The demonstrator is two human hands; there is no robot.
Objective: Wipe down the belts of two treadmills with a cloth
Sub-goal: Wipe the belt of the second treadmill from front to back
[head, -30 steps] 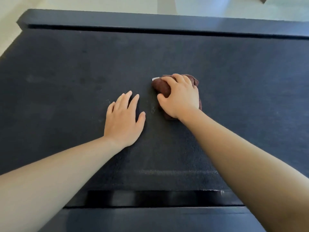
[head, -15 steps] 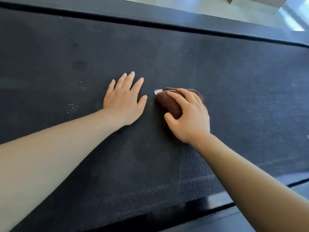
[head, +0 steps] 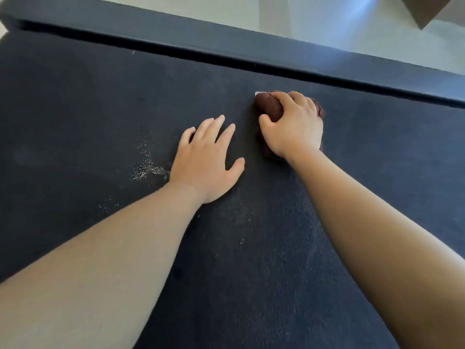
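Note:
A dark treadmill belt (head: 100,102) fills most of the view. My right hand (head: 294,127) grips a bunched dark brown cloth (head: 269,107) and holds it down on the belt near the far side rail; a small white tag shows at the cloth's far left corner. My left hand (head: 205,159) lies flat on the belt just left of the cloth, fingers straight and spread, holding nothing. A patch of pale specks (head: 147,167) sits on the belt left of my left wrist.
The treadmill's dark side rail (head: 251,46) runs along the far edge of the belt, with a narrow gap between them. Beyond it is pale floor (head: 302,18). A brown box corner (head: 425,8) shows at the top right.
My right hand has slid the cloth away from me toward the far rail. The view has shifted, and more pale specks now show left of my left hand.

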